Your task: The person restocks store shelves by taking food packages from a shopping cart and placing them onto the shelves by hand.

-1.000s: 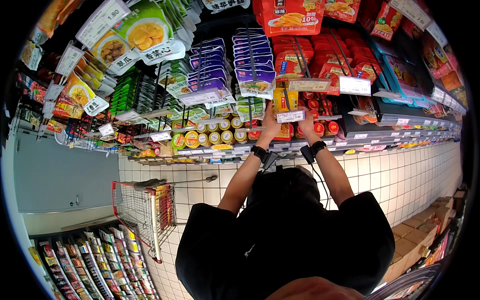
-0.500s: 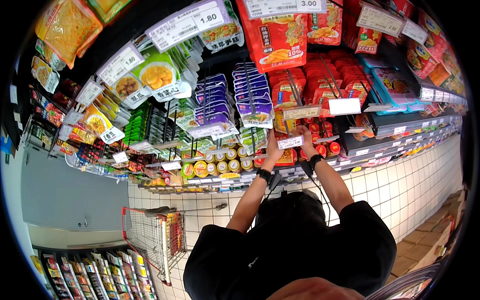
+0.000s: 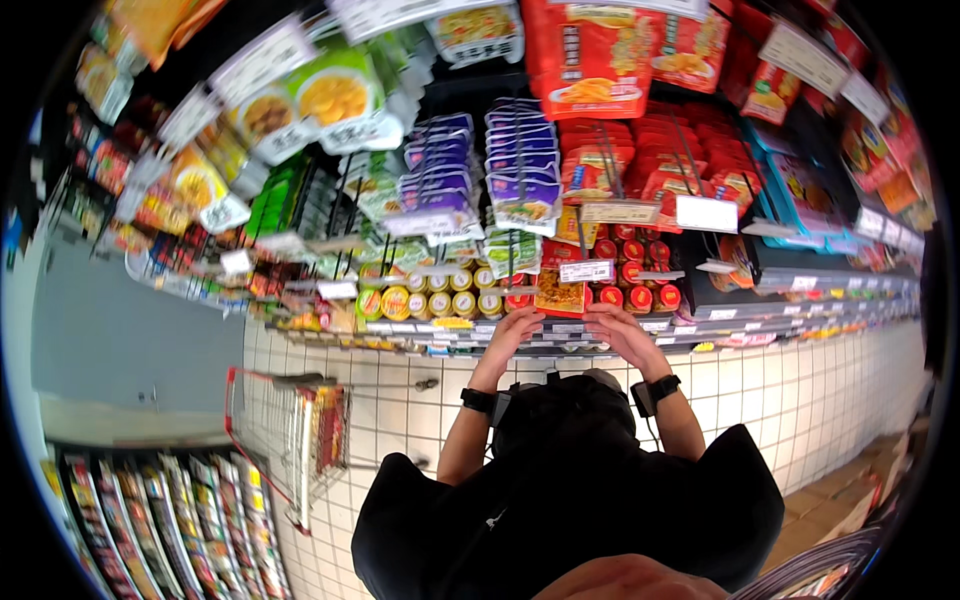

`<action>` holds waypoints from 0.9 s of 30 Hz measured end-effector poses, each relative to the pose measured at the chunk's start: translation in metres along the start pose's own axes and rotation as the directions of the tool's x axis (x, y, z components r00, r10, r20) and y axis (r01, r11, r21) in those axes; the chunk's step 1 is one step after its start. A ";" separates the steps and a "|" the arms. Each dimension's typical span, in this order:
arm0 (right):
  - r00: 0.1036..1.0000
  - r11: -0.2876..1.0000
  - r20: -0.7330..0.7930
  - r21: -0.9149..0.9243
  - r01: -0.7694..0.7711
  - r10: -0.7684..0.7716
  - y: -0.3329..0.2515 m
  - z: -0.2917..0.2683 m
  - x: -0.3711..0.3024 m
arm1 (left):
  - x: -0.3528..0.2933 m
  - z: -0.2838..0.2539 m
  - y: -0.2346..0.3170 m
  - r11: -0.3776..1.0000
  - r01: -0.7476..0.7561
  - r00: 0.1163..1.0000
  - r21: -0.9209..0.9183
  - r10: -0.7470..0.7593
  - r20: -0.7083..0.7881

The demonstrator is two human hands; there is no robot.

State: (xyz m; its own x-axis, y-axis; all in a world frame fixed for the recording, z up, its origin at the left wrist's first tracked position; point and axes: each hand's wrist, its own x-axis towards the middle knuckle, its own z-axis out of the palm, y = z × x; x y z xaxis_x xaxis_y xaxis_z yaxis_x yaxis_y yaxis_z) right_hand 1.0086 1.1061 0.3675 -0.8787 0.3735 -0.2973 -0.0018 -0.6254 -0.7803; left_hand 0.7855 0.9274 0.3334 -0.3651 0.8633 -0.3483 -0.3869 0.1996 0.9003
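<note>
A red packet (image 3: 560,292) with a food picture hangs on a shelf hook, under a small white price tag (image 3: 586,271). My left hand (image 3: 513,330) is at the packet's lower left corner, fingers stretched out. My right hand (image 3: 622,330), fingers spread, is by its lower right corner. Whether the fingertips touch the packet cannot be made out. Nothing shows in either palm. Red-lidded jars (image 3: 638,297) stand just right of the packet, and yellow- and white-lidded jars (image 3: 438,304) to its left.
Purple packets (image 3: 523,165) and red packets (image 3: 596,155) hang in rows above, with hooks and price tags sticking out. Large red pouches (image 3: 597,65) hang higher. A shopping cart (image 3: 312,440) stands behind me to the left on the tiled floor (image 3: 400,400); another rack (image 3: 170,520) lies beyond.
Both hands have come down and back from beside the price tag to the packet's lower corners, and have moved farther apart. The packet's front now shows between them. The view has shifted slightly.
</note>
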 end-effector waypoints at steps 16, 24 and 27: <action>0.832 0.956 0.472 -0.141 -0.257 0.293 0.040 0.101 -0.012 | -0.196 0.018 -0.010 0.835 -0.513 0.714 -0.199 0.286 -0.639; 0.670 0.876 0.564 -0.297 -0.380 0.482 0.106 0.124 -0.061 | -0.328 0.058 -0.075 0.863 -0.494 0.435 -0.104 0.142 -0.889; 0.614 0.849 0.587 -0.337 -0.408 0.528 0.125 0.139 -0.079 | -0.368 0.060 -0.103 0.855 -0.511 0.334 -0.086 0.106 -0.936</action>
State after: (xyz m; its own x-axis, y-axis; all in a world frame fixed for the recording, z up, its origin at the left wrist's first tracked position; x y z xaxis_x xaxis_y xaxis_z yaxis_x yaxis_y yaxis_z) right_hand 1.0119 0.9034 0.3701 -0.8203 -0.5034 -0.2714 0.5178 -0.4523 -0.7262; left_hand 1.0106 0.6167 0.3841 -0.9561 -0.1241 -0.2656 -0.2169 -0.3102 0.9256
